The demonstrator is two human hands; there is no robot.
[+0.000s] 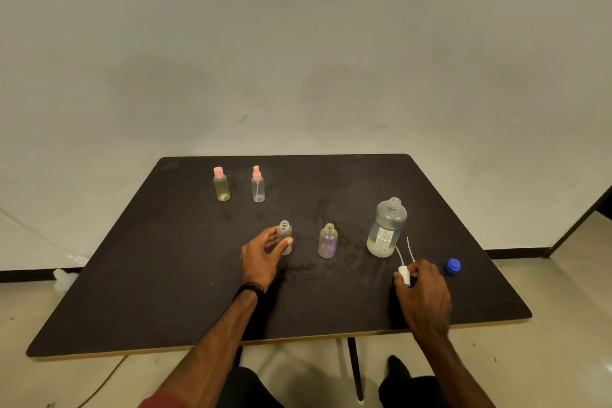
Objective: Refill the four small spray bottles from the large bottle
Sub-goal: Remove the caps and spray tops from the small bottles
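The large clear bottle (385, 228) stands uncapped at the right of the black table (165, 275), partly filled with liquid. Its blue cap (453, 266) lies to the right. Two small bottles stand open in the middle. My left hand (261, 258) wraps its thumb and fingers around the left one (285, 235); the other (328, 241) stands free. My right hand (422, 288) pinches a white spray head (404, 274), and two thin dip tubes (410, 248) stick up from there. Far left stand a yellowish bottle with a pink cap (221, 185) and a clear one with a pink sprayer (258, 184).
The table's near edge runs just below my forearms, with a table leg (355, 371) underneath. A white wall rises behind the table. A dark frame (579, 219) stands on the floor at the far right.
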